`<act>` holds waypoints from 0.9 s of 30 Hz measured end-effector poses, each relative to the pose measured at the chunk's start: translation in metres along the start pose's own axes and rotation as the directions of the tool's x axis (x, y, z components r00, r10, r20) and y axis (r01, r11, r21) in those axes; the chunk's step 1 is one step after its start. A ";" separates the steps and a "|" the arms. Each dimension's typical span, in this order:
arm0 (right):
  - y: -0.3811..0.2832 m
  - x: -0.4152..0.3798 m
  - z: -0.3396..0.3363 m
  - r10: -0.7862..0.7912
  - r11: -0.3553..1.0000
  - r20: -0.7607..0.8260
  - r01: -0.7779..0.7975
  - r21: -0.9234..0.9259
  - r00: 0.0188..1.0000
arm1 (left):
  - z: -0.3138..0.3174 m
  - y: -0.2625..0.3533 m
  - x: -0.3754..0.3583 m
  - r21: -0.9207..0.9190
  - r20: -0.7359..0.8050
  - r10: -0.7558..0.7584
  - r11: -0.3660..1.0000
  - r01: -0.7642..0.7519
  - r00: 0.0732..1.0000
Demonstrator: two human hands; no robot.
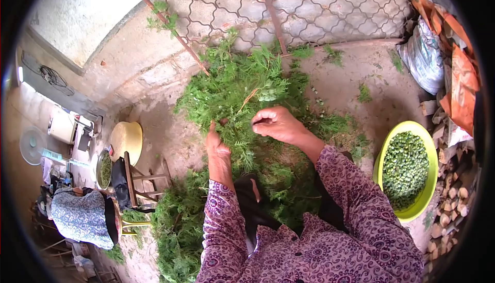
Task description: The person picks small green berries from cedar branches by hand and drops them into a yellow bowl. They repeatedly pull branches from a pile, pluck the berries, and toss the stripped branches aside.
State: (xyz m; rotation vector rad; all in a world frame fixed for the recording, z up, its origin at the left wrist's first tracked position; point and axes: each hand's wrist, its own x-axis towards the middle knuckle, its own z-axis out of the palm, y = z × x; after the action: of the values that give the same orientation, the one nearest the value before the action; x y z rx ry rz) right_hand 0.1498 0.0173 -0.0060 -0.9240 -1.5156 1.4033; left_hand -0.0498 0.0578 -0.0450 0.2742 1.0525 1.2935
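Green branches are touched by the left hand; the right hand is curled nearby; whether anything is pinched cannot be told.

No legible text, brand, number or sign in view. White sack, upper right: bluish-grey marks, too blurred to tell if they're print. White box and fan, far left: too small to make out any lettering. Nothing to transcribe from these three.
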 end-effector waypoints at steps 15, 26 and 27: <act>0.017 0.019 0.056 -0.242 0.959 -0.448 0.142 -0.245 0.861 | 0.009 -0.006 -0.022 -0.089 0.239 0.056 0.995 -0.036 0.969; 0.034 0.026 0.053 -0.337 0.895 -0.433 0.142 -0.422 0.836 | 0.011 -0.008 -0.020 -0.153 0.147 0.068 0.987 -0.045 0.987; 0.036 0.027 0.053 -0.305 0.911 -0.425 0.131 -0.391 0.852 | 0.010 -0.007 -0.019 -0.154 0.139 0.045 0.988 -0.023 0.989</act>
State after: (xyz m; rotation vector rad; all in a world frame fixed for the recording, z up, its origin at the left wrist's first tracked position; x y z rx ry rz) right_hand 0.0895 0.0260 -0.0393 -1.1666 -1.4444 0.6715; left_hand -0.0357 0.0423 -0.0355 0.2657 0.8273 1.3570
